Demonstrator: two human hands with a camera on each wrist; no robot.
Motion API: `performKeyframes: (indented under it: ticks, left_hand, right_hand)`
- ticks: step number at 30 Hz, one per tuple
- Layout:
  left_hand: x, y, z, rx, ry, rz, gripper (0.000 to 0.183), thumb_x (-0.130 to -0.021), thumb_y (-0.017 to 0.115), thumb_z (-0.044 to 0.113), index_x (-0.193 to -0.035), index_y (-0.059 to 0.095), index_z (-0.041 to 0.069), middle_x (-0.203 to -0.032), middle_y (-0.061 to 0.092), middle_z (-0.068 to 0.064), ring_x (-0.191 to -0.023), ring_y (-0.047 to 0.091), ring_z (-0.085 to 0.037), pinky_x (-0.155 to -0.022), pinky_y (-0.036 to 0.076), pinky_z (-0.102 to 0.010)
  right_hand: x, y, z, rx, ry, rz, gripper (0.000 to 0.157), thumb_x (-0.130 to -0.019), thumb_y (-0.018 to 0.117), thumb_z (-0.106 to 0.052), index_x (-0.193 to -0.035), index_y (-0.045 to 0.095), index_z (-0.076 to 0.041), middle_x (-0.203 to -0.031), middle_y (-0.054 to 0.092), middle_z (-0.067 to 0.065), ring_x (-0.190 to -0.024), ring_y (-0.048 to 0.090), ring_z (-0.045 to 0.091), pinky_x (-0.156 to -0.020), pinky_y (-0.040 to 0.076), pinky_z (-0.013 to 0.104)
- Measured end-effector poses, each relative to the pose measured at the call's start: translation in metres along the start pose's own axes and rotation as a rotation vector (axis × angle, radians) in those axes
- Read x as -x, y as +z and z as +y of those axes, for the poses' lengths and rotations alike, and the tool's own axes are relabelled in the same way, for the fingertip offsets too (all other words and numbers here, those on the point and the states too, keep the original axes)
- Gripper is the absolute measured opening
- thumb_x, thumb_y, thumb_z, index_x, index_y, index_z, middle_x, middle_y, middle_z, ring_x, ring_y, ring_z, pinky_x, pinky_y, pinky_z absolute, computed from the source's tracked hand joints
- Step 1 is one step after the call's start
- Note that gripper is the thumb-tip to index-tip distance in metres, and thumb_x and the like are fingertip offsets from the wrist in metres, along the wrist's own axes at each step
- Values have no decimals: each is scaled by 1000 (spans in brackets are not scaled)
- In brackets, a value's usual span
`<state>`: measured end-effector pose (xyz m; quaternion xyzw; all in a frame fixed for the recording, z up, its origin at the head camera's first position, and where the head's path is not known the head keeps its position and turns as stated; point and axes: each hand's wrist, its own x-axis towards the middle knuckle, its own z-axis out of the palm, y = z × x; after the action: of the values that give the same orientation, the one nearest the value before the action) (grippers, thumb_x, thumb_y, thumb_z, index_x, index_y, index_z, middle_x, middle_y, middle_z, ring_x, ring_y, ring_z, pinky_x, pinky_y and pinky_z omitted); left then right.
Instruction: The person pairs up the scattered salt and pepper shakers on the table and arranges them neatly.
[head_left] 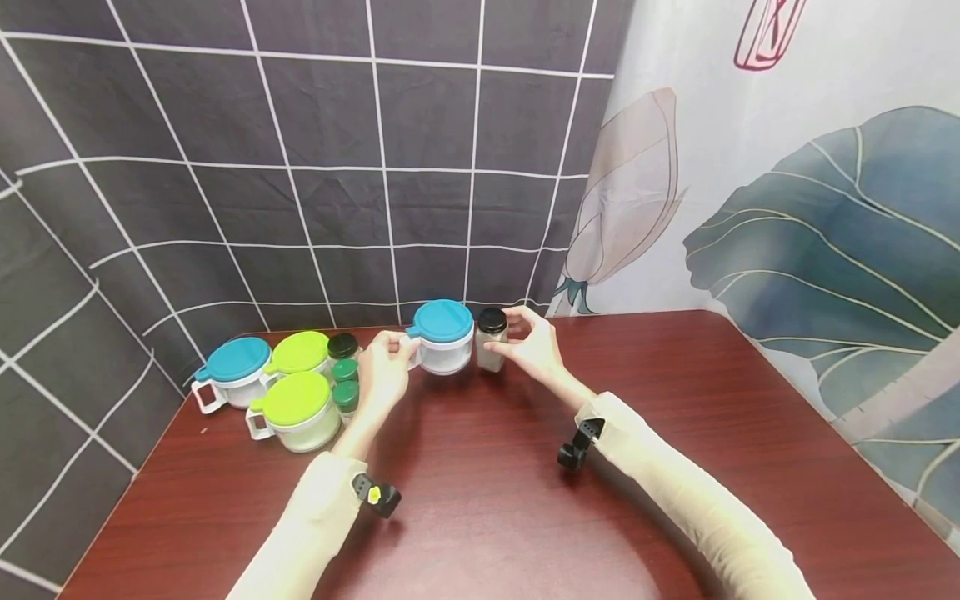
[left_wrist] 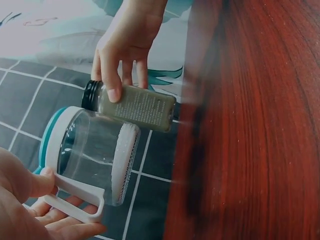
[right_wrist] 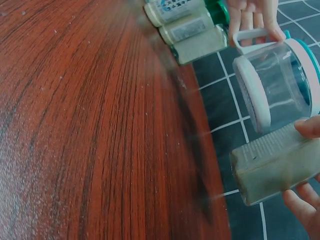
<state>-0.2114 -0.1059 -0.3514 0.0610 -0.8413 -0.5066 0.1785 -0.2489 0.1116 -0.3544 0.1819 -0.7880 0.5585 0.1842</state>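
At the back of the table my left hand (head_left: 386, 367) pinches the white handle (left_wrist: 80, 192) of a clear seasoning pot (head_left: 444, 357) with a blue lid. That pot looks see-through, with a white base, in the left wrist view. Just right of it, my right hand (head_left: 534, 346) grips a square spice jar (head_left: 489, 361) by its sides, thumb in front and fingers behind. A black cap tops this jar, and greyish powder fills it; printed text (left_wrist: 145, 107) shows on one face. Pot and jar stand side by side, very close together.
To the left are another blue-lidded pot (head_left: 238, 362), two lime-lidded pots (head_left: 300, 350) (head_left: 296, 400), a black-capped jar (head_left: 342, 345) and two green-capped jars (head_left: 345, 371) (head_left: 347, 396). Behind the red-brown table (head_left: 480, 500) hang a dark grid cloth (head_left: 315, 125) and a flowered curtain (head_left: 750, 192).
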Motion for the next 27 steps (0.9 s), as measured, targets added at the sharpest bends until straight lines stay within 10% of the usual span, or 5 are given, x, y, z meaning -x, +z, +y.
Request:
performKeyframes:
  ticks: [27]
  left_hand:
    - [6, 25, -17, -1, -117, -5, 30, -92, 63, 27, -108, 66, 2, -106, 70, -21, -102, 65, -34, -89, 48, -46]
  right_hand:
    - [1, -5, 6, 6, 71, -22, 47, -68, 80, 6, -112, 62, 8, -104, 68, 29, -96, 65, 40, -84, 54, 48]
